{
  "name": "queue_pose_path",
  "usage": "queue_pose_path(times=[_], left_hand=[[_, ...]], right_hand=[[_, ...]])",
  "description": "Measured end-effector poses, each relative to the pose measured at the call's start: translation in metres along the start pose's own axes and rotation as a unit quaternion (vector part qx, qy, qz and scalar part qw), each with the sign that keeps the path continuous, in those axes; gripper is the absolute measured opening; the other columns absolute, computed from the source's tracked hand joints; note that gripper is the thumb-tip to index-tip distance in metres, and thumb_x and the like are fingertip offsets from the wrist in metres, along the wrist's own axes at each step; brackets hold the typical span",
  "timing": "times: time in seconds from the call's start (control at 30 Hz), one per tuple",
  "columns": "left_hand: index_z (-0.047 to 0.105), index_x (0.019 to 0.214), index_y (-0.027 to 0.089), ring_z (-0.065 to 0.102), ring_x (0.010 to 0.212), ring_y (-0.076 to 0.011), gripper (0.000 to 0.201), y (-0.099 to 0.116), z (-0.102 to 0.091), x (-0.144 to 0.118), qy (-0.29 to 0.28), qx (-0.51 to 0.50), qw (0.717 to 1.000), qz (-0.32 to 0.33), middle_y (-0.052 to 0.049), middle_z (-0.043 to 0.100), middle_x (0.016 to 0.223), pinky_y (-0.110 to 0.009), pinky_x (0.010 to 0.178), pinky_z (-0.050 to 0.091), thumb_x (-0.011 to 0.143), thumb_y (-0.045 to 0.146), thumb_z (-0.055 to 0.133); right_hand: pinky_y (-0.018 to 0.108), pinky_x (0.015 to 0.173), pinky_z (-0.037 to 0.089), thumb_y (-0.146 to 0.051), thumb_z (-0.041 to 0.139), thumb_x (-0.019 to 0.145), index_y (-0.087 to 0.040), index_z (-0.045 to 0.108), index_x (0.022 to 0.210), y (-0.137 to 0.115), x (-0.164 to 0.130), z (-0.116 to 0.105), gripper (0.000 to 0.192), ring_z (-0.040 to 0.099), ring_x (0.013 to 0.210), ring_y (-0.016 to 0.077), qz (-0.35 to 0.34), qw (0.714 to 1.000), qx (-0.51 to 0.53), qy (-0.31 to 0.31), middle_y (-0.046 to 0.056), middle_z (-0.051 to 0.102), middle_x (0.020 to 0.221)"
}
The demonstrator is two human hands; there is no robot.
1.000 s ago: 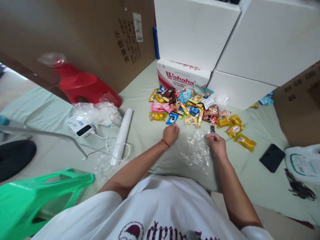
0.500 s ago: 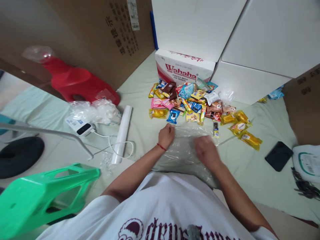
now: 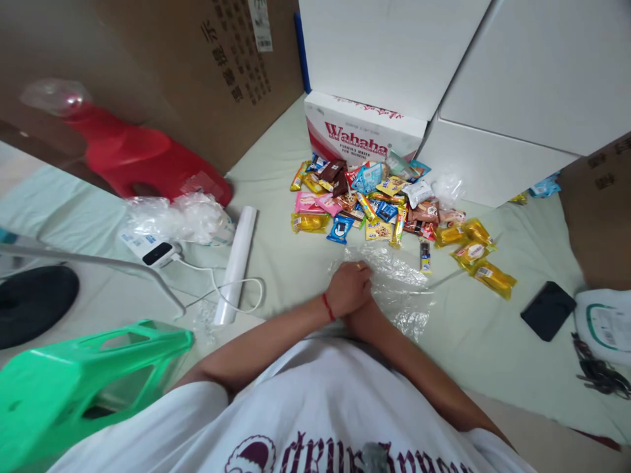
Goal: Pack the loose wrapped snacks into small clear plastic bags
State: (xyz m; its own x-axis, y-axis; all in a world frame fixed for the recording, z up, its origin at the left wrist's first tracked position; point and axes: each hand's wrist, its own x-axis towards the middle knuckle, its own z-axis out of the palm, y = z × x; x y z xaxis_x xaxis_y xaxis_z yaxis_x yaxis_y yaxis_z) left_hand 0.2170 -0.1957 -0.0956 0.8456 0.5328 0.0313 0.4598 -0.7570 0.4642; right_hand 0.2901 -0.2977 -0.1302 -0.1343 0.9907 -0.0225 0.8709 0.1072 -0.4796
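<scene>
A clear plastic bag point(image 3: 401, 282) lies crinkled on the pale green sheet in front of me. My left hand point(image 3: 348, 288), with a red string on its wrist, is closed over the left part of the bag, fingers curled. Tucked against it from below is my right hand point(image 3: 363, 316); its fingers are hidden behind the left hand, so its grip does not show. Just beyond the bag spreads a pile of small wrapped snacks point(image 3: 378, 205). A blue packet point(image 3: 340, 230) and a small dark-and-yellow packet point(image 3: 424, 256) lie nearest the bag.
Behind the snacks stand a Wahaha carton point(image 3: 362, 135) and white boxes point(image 3: 389, 52). On the left are a red bottle point(image 3: 148, 164), a white roll point(image 3: 237, 266), a white cable and a green plastic stool point(image 3: 98, 368). Yellow packets point(image 3: 495, 277) and a black phone-like object point(image 3: 548, 310) lie right.
My right hand has moved left across the bag to meet my left hand, which shifted slightly right and nearer me. The bag now lies more crumpled, pulled away from my lap.
</scene>
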Motion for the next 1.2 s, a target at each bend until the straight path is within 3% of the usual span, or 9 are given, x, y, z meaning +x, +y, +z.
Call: queue_pose_path(times=[0.1,0.2,0.3,0.37,0.53,0.77,1.0,1.1,1.2], left_hand=[[0.066,0.132,0.020,0.051,0.140,-0.0276,0.041,-0.021,0.013,0.022,0.023,0.027,0.998,-0.053,-0.013,0.062,0.147,-0.053,0.118,0.034,0.101,0.026,0.039],[0.052,0.151,0.023,0.038,0.152,-0.0288,0.051,-0.038,0.020,0.024,0.026,0.061,0.997,-0.042,-0.012,0.047,0.162,-0.061,0.125,0.019,0.105,0.038,0.037],[0.042,0.159,0.023,0.027,0.158,-0.0341,0.062,-0.038,0.024,0.012,0.020,0.095,0.995,-0.037,-0.013,0.037,0.168,-0.070,0.125,0.008,0.104,0.051,0.039],[0.039,0.161,0.024,0.023,0.159,-0.0360,0.065,-0.034,0.026,0.005,0.018,0.107,0.993,-0.047,-0.013,0.034,0.169,-0.073,0.124,0.005,0.103,0.054,0.039],[0.039,0.161,0.026,0.023,0.159,-0.0355,0.063,-0.031,0.026,0.002,0.016,0.101,0.993,-0.057,-0.012,0.033,0.170,-0.073,0.125,0.003,0.104,0.053,0.037],[0.038,0.161,0.027,0.023,0.159,-0.0346,0.063,-0.036,0.025,0.003,0.015,0.092,0.995,-0.047,-0.009,0.031,0.171,-0.075,0.124,0.005,0.105,0.055,0.033],[0.039,0.161,0.025,0.024,0.159,-0.0367,0.063,-0.038,0.026,0.004,0.017,0.089,0.995,-0.043,-0.011,0.034,0.169,-0.076,0.124,0.007,0.104,0.053,0.036],[0.041,0.160,0.027,0.025,0.159,-0.0368,0.062,-0.039,0.027,0.004,0.026,0.078,0.996,-0.040,-0.010,0.035,0.169,-0.075,0.124,0.005,0.104,0.053,0.037],[0.041,0.160,0.026,0.025,0.159,-0.0362,0.062,-0.039,0.027,0.004,0.027,0.067,0.997,-0.037,-0.011,0.035,0.169,-0.075,0.124,0.004,0.104,0.053,0.036]], right_hand=[[0.052,0.123,0.035,-0.028,0.069,0.092,-0.011,0.064,0.140,-0.004,-0.017,-0.008,0.051,0.039,0.149,0.0360,-0.017,0.998,0.043,-0.030,0.020,0.054,0.152],[0.043,0.110,0.050,-0.033,0.063,0.095,-0.021,0.069,0.133,0.012,-0.032,-0.035,0.040,0.056,0.134,0.0287,-0.043,0.987,0.145,-0.052,0.012,0.064,0.143],[0.035,0.089,0.056,-0.040,0.043,0.104,-0.024,0.070,0.129,0.053,-0.020,-0.076,0.040,0.069,0.098,0.0216,0.130,0.975,0.159,0.087,0.008,0.074,0.118],[0.037,0.090,0.053,-0.048,0.042,0.103,-0.019,0.068,0.131,0.084,0.007,-0.101,0.047,0.068,0.097,0.0235,0.277,0.941,0.068,0.184,0.013,0.072,0.122],[0.035,0.086,0.049,-0.052,0.059,0.095,-0.016,0.066,0.128,0.123,0.068,-0.123,0.049,0.068,0.104,0.0289,0.426,0.898,-0.036,0.108,0.015,0.073,0.113],[0.035,0.087,0.048,-0.047,0.046,0.101,-0.018,0.062,0.131,0.097,0.095,-0.126,0.045,0.067,0.106,0.0295,0.393,0.898,-0.087,0.180,0.014,0.071,0.119],[0.034,0.089,0.051,-0.042,0.059,0.098,-0.012,0.059,0.132,0.082,0.169,-0.116,0.045,0.068,0.110,0.0275,0.375,0.917,-0.121,0.062,0.021,0.064,0.132],[0.034,0.086,0.050,-0.043,0.058,0.098,-0.014,0.064,0.125,0.088,0.140,-0.123,0.040,0.069,0.108,0.0287,0.375,0.916,-0.128,0.065,0.018,0.070,0.123],[0.032,0.076,0.049,-0.054,0.054,0.097,-0.018,0.071,0.114,0.107,0.079,-0.140,0.043,0.071,0.097,0.0294,0.396,0.909,-0.104,0.074,0.014,0.075,0.107]])
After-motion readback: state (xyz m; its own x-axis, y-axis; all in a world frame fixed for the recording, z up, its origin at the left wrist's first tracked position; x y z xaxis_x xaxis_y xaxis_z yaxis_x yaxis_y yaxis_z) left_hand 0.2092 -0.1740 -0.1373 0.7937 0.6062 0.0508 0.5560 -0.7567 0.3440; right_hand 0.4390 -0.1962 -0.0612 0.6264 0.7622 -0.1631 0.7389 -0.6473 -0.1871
